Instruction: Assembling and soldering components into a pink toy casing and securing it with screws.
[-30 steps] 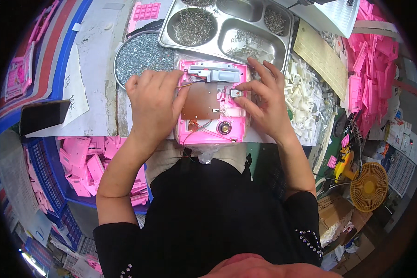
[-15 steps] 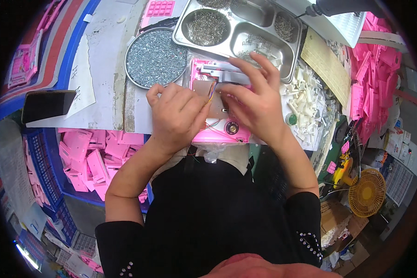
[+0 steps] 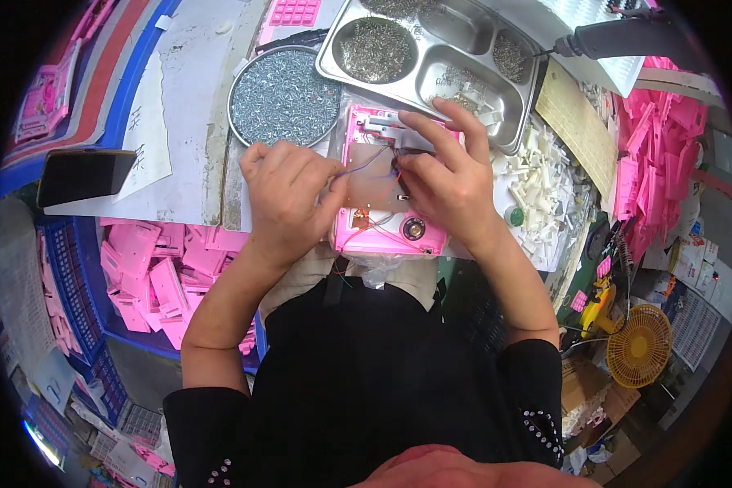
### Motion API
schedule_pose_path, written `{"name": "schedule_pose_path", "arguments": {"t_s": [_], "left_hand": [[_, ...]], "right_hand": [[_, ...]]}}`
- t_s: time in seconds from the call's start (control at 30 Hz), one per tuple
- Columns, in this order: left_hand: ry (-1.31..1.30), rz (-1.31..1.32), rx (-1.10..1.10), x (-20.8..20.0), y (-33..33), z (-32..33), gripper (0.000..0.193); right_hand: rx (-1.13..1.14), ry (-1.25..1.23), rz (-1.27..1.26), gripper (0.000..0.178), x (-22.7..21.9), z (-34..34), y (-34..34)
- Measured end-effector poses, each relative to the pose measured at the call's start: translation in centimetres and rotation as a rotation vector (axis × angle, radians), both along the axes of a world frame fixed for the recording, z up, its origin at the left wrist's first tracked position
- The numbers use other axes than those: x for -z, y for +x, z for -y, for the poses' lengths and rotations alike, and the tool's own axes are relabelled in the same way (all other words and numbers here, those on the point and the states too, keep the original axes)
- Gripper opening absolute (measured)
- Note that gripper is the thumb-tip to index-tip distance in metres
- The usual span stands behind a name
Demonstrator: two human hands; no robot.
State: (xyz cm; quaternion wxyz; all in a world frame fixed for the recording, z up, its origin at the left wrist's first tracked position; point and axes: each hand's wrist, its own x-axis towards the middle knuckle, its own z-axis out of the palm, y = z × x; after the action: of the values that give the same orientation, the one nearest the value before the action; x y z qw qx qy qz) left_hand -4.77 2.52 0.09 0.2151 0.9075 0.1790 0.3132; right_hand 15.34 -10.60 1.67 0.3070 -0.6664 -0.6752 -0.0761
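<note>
Casing [image 3: 382,243], one, between two hands [image 3: 289,195] [image 3: 454,189]

We log one workbench [image 3: 191,122], pale surface, worn seam running down it left of centre. Centre of frame, at the near edge: we see an opened pink housing [image 3: 374,242], clear plastic [image 3: 374,272] poking out below it. Upper centre: round dish [image 3: 232,114] full of bluish-grey screws; to its right, touching or nearly so, a steel compartment tray [image 3: 459,28] with small metal parts. Top, left of the tray: pink keypad piece [image 3: 293,11]. Left: we mark a dark phone [image 3: 85,177] beside handwritten paper [image 3: 148,154]. Right of centre: heaped white plastic parts [image 3: 537,183], yellowish sheet [image 3: 579,118] just beside.
</note>
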Motion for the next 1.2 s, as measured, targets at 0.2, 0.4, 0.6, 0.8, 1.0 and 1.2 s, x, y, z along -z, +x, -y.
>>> {"name": "schedule_pose_path", "arguments": {"t_s": [0.2, 0.4, 0.6, 0.8, 1.0, 1.2], "left_hand": [[-0.094, 0.131, -0.146, -0.6, 0.0, 1.0, 0.018], [0.012, 0.050, -0.004, -0.9, 2.3, 1.6, 0.019], [0.035, -0.031, -0.076, -1.4, 3.3, 0.3, 0.023], [-0.032, -0.149, -0.071, -0.9, 2.0, -1.1, 0.021], [-0.087, -0.039, 0.073, -1.0, 3.0, -1.1, 0.013], [0.038, -0.001, 0.286, -3.8, 5.9, 0.1, 0.012]], "right_hand": [[0.012, 0.041, -0.033, 0.021, 0.6, 1.0, 0.6], [0.018, 0.052, -0.097, 0.020, 0.4, 1.1, 0.7], [0.001, 0.050, -0.117, 0.020, 0.1, 1.2, 1.0], [-0.097, 0.019, -0.116, 0.017, -0.4, 0.1, 0.3], [-0.081, -0.082, -0.142, 0.015, -0.2, -0.4, -0.7], [-0.055, -0.102, -0.146, 0.015, -2.7, 1.4, 1.0]]}}
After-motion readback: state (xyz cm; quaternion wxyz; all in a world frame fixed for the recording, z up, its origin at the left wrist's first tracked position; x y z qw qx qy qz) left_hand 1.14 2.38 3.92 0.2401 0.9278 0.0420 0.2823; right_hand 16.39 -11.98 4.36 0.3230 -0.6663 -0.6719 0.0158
